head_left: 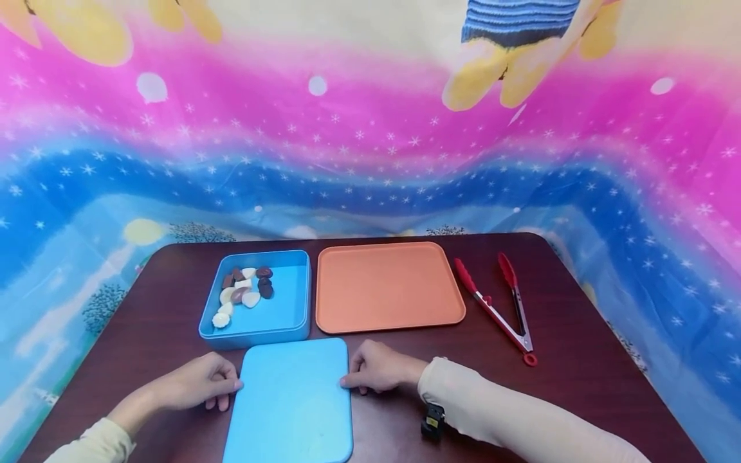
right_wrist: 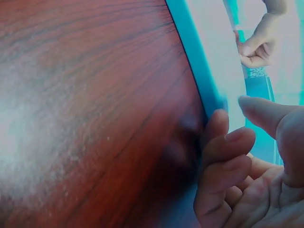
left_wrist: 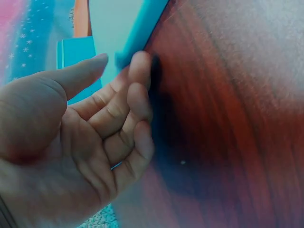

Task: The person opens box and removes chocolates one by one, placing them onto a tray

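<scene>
A flat light-blue lid point(head_left: 291, 405) with rounded corners lies at the table's near side, in front of the open blue box point(head_left: 283, 315). My left hand point(head_left: 199, 382) pinches its left edge, thumb on top and fingers curled at the side. At the right edge my right hand point(head_left: 379, 368) does the same, thumb over the rim. Both wrist views show the lid's edge between thumb and index finger. Inside the box sit several chocolates point(head_left: 251, 299), white, brown and dark, gathered toward its left half.
An orange tray point(head_left: 390, 288) stands beside the box on the dark wooden table point(head_left: 556, 405). Farther right lie red-tipped tongs point(head_left: 502, 318), spread apart. A patterned cloth point(head_left: 370, 141) hangs behind the table and along its sides.
</scene>
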